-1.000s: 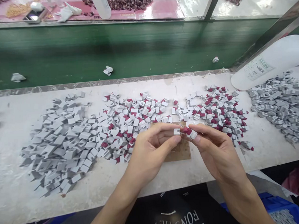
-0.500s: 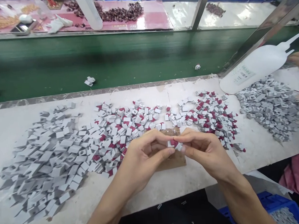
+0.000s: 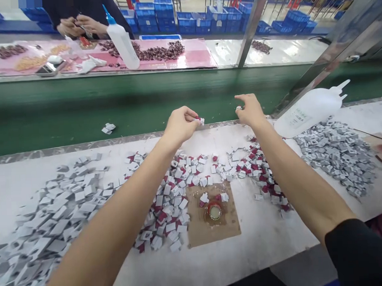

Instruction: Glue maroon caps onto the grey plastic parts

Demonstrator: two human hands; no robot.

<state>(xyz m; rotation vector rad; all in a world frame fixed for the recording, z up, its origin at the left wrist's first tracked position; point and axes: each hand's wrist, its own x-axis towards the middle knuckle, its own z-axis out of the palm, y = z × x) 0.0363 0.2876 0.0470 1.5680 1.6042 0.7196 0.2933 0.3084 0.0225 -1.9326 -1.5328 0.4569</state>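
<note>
My left hand [image 3: 181, 124] reaches over the near edge of the green belt. Its thumb and fingers pinch a small white-and-magenta plastic piece [image 3: 200, 120]. Over the belt to the right, my right hand [image 3: 251, 110] has its index finger stretched out and its thumb apart from it. A small white piece [image 3: 239, 108] shows between that finger and thumb, seemingly on the belt; I cannot tell whether they touch it. Below, a brown cardboard square [image 3: 199, 235] carries a bottle cap [image 3: 215, 211] with something wet-looking in it, and a few white-and-magenta pieces [image 3: 204, 197].
Loose grey pieces [image 3: 55, 220] are heaped at left, white-and-magenta ones [image 3: 168, 203] beside them, more grey ones [image 3: 337, 153] at right. A white squeeze bottle [image 3: 310, 110] leans by a metal post [image 3: 252, 26]. Across the green belt [image 3: 144, 94], a person's hands [image 3: 81, 25] work.
Both hands have parted and moved forward from above the cardboard to the belt. The left keeps a piece; the right has opened. The view has tilted up, and the cardboard is uncovered.
</note>
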